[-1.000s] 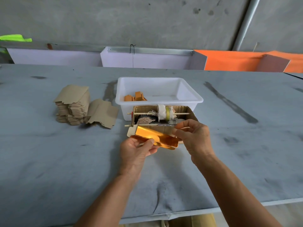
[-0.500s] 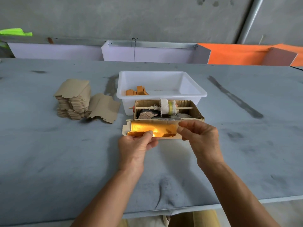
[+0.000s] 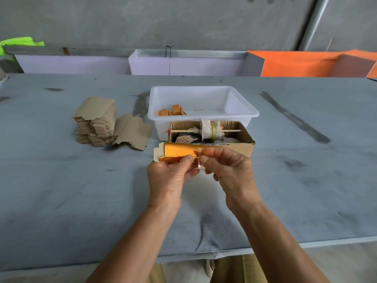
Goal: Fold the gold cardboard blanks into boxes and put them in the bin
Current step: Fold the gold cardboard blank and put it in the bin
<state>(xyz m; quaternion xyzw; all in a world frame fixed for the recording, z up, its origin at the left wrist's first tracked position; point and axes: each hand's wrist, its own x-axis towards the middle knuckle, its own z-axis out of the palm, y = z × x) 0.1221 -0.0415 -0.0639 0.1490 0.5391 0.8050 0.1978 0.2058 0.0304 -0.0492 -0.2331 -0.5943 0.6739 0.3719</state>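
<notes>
A gold cardboard box [image 3: 177, 151], folded into a long tube with a pale end flap at its left, is held above the table in front of me. My left hand [image 3: 171, 176] grips its lower edge from beneath, thumb on the gold face. My right hand [image 3: 228, 170] pinches a short strip of clear tape [image 3: 199, 158] lying across the box's right part. The white plastic bin [image 3: 240, 108] stands behind, with a few folded orange-gold boxes [image 3: 173, 111] in its left corner. A stack of flat blanks [image 3: 95, 121], brown side up, lies at the left.
An open brown cardboard carton [image 3: 244, 147] sits directly behind my hands, holding a tape roll on a wooden stick and some rags. One loose blank [image 3: 132, 134] leans on the stack. White and orange bins line the table's far edge. The table is grey.
The gold box has turned level and flatter against the carton. My right hand moved left onto the box and now pinches a strip of clear tape across it.
</notes>
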